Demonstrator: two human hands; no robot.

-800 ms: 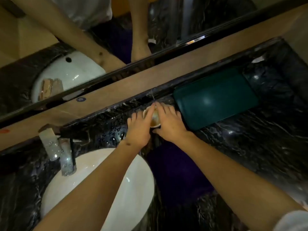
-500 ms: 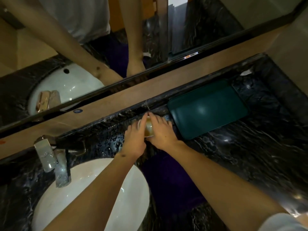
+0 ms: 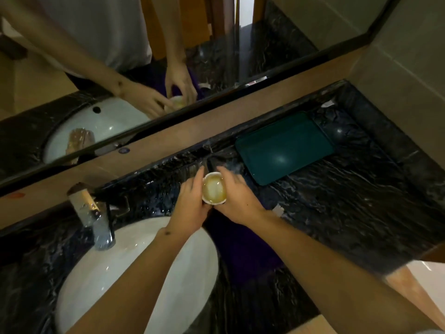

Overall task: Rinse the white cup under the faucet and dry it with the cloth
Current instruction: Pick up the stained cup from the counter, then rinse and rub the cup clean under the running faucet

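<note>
A small white cup (image 3: 214, 188) with a yellowish stained inside is held mouth-up between both hands, above the dark marble counter just right of the basin. My left hand (image 3: 191, 201) grips its left side and my right hand (image 3: 237, 201) grips its right side. The chrome faucet (image 3: 92, 215) stands at the basin's back left, apart from the cup, with no water running that I can see. A dark purple cloth (image 3: 240, 249) lies on the counter under my right forearm.
The white oval basin (image 3: 115, 280) fills the lower left. A dark green tray (image 3: 284, 147) lies on the counter at the back right. A mirror above the ledge reflects my hands and the cup. A tiled wall closes the right side.
The cup has come up off the counter and toward me, held by both hands, and its inside now faces the camera. The camera has tilted up a little.
</note>
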